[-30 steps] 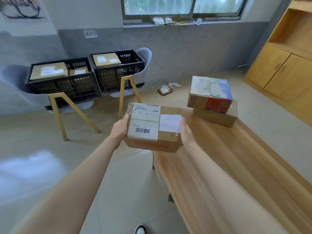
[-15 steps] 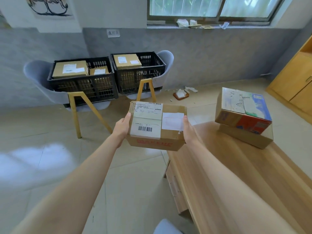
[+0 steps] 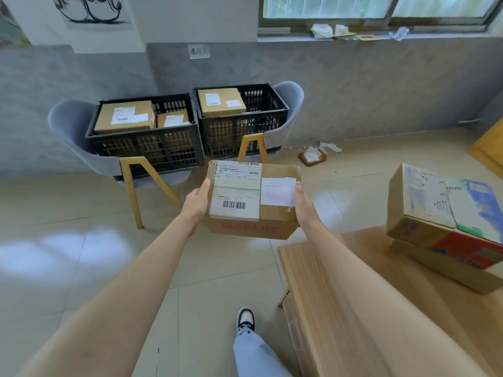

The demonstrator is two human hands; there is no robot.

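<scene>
A brown cardboard box (image 3: 272, 213) with white shipping labels and a barcode on top and red print on its front hangs in the air over the tiled floor, just left of the wooden table (image 3: 340, 289). My left hand (image 3: 197, 202) grips its left side with the thumb on the top edge. My right hand (image 3: 304, 205) grips its right side the same way. Both arms are stretched forward. The fingers beneath the box are hidden.
Ahead, two black plastic crates (image 3: 141, 148) (image 3: 231, 131) holding labelled parcels sit on two grey chairs (image 3: 68, 123) (image 3: 291, 96) with yellow wooden legs. A printed carton (image 3: 446, 208) lies stacked on another box at the table's right. My shoe (image 3: 245, 319) is on the floor below.
The box has left the table edge and moved left over the floor, towards the crates. The view has turned left and the crates look nearer. Both hands hold on as before.
</scene>
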